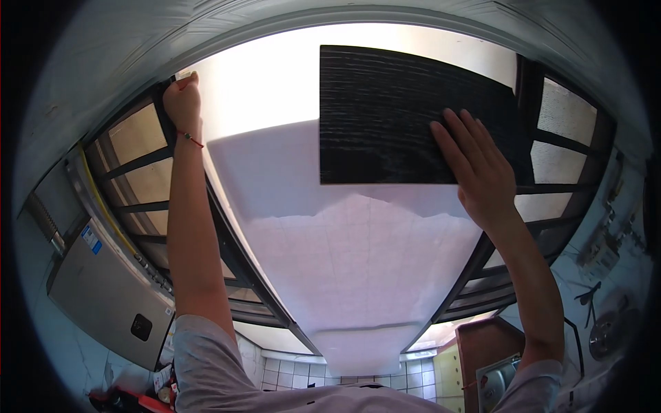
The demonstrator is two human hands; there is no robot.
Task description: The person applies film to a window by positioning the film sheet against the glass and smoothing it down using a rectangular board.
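Observation:
My left hand (182, 103) is raised to the upper left corner of the bright window opening, its fingers closed at the dark frame. What they grip, if anything, is too small to make out. A red string bracelet (189, 138) circles that wrist. My right hand (484, 168) lies flat with fingers stretched on a black wood-grain board (385, 117), touching its lower right part. The board stands upright in front of a pale translucent sheet (358, 261) hanging across the opening. Its right end overlaps the dark window frame.
Dark-framed window panes (141, 175) flank the opening, with more panes (561, 162) to the right. A grey wall-mounted appliance (110, 296) hangs at lower left beside a yellow pipe (110, 206). A metal sink (497, 385) and brown counter (482, 337) are at lower right.

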